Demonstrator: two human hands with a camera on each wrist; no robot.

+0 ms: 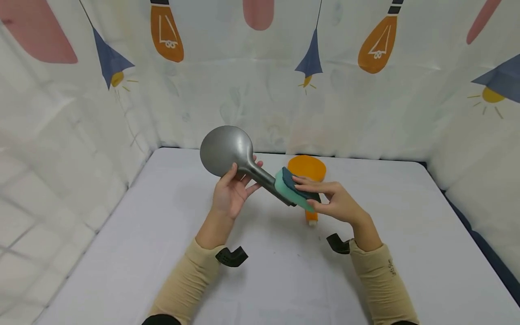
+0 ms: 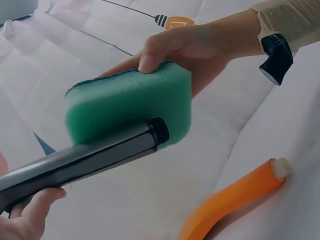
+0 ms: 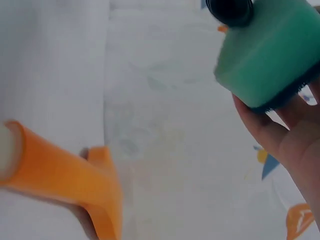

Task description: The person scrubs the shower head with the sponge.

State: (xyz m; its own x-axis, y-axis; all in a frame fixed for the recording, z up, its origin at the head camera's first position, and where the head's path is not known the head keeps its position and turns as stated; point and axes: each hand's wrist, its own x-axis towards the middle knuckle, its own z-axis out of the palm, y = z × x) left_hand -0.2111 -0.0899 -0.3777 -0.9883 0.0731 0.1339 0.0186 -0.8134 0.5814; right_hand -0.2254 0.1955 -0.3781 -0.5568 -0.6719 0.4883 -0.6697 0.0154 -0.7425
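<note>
A grey shower head [image 1: 225, 151] is held up over the table, its round head to the upper left and its handle slanting down to the right. My left hand [image 1: 232, 194] grips it around the neck, thumb in front and fingers behind. Between the thumb and fingers of my right hand [image 1: 334, 201] is a thick sponge [image 2: 130, 107], green with a dark scouring side. The green face presses against the lower handle, close to the threaded end [image 2: 159, 131]. In the right wrist view the sponge [image 3: 272, 57] hides most of the handle.
An orange shower head [image 1: 306, 167] lies on the white table [image 1: 162, 253] behind the sponge, its pale-tipped handle pointing toward me. Patterned cloth [image 1: 260, 90] hangs along the back and sides of the table. Each wrist carries a black mount [image 1: 231, 257].
</note>
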